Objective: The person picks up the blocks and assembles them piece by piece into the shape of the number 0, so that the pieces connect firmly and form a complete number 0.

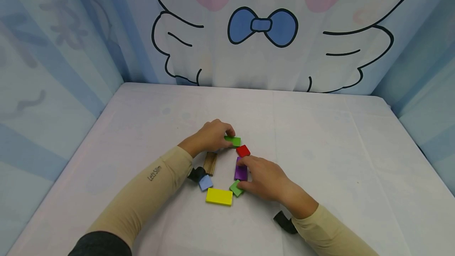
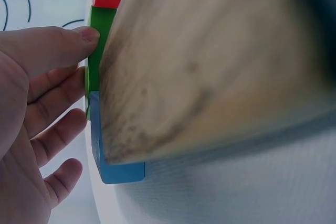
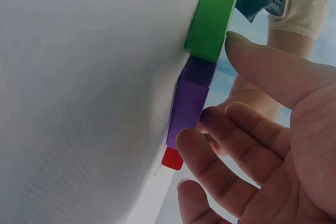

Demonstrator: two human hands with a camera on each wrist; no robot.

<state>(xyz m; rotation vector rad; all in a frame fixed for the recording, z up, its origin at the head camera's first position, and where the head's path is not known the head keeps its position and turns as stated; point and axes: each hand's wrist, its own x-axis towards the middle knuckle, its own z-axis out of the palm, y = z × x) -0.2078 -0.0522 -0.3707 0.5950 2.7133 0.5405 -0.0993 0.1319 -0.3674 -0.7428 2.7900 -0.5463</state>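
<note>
Small coloured blocks lie in a ring on the white-covered table. At the far side my left hand [image 1: 213, 135] pinches a green block [image 1: 235, 142], its thumb on the near face. Beside that block lies a red block [image 1: 243, 151], then a purple block [image 1: 240, 172]. My right hand [image 1: 264, 177] rests along the ring's right side, fingertips at the purple block and thumb at the nearer green block [image 1: 235, 188]. Loosely bent fingers show in the right wrist view. A brown wooden block [image 2: 210, 77] fills much of the left wrist view, with a blue block [image 2: 123, 173] beyond it.
A yellow block [image 1: 219, 196] forms the near side of the ring, with a light blue block [image 1: 205, 183] at its left corner. Black wrist devices [image 1: 285, 222] hang close to the tabletop. Patterned curtains [image 1: 263, 58] enclose the table [image 1: 320, 129] at the back and sides.
</note>
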